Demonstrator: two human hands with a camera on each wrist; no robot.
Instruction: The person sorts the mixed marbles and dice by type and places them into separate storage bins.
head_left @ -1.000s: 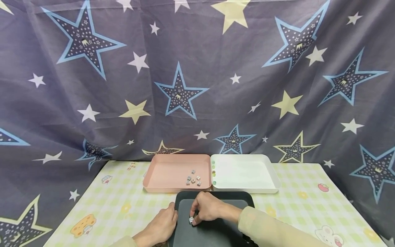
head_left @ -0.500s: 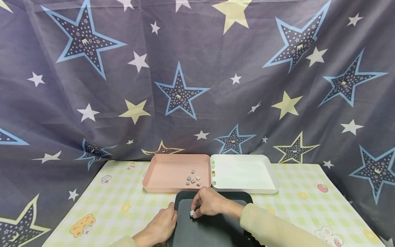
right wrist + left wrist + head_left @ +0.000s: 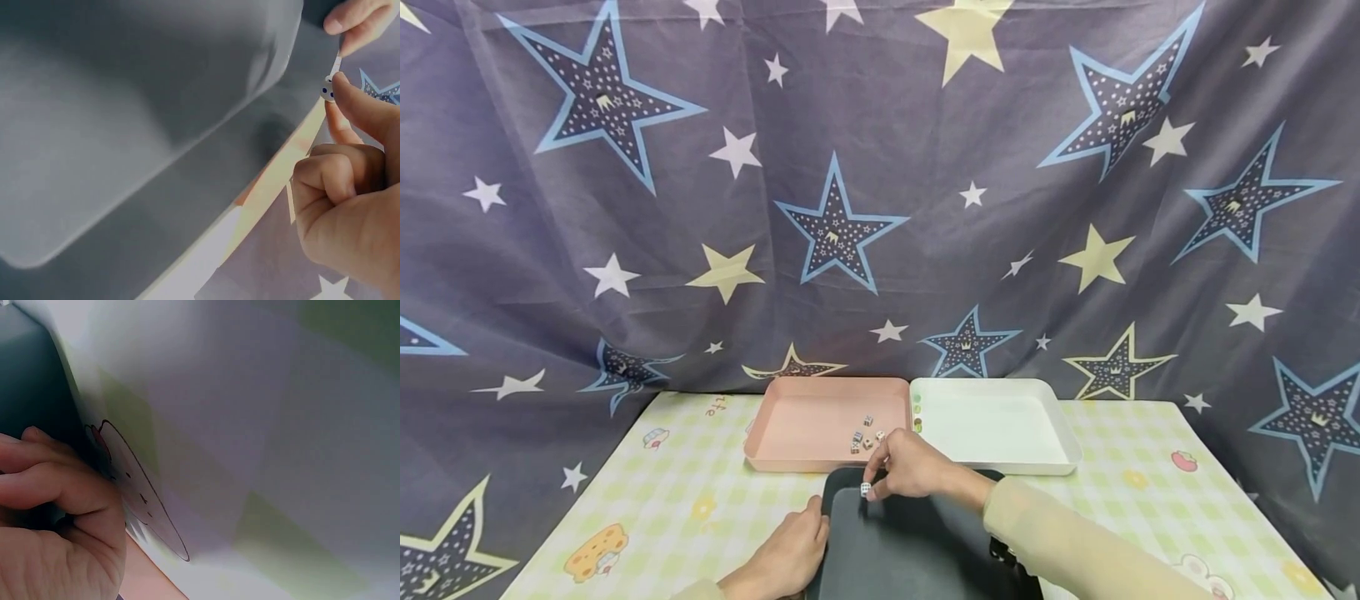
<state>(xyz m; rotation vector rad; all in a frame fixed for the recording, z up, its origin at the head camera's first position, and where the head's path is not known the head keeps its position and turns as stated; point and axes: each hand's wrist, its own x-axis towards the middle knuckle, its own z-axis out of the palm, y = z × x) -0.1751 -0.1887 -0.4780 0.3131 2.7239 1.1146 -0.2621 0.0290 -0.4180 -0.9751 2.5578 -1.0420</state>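
Between its thumb and index finger, my right hand point(image 3: 913, 467) pinches a white die point(image 3: 866, 490) over the far left part of the black tray point(image 3: 910, 546). Seen from the right wrist, dark pips show on the die point(image 3: 327, 92), and the other fingers of that hand point(image 3: 350, 200) are curled in. My left hand point(image 3: 790, 542) grips the left rim of the black tray. In the left wrist view, the fingers of the left hand point(image 3: 62, 487) bend over the dark tray edge.
Behind the black tray stands a pink tray point(image 3: 812, 421) with several dice point(image 3: 867, 442), partly hidden by my right hand. A white tray point(image 3: 992, 425) adjoins it on the right, with several small green pieces point(image 3: 917, 409) along its left wall. A checked cloth point(image 3: 1135, 500) covers the table.
My right hand has carried the die away from me, from the middle of the black tray toward its far edge. The left hand has stayed at the rim.
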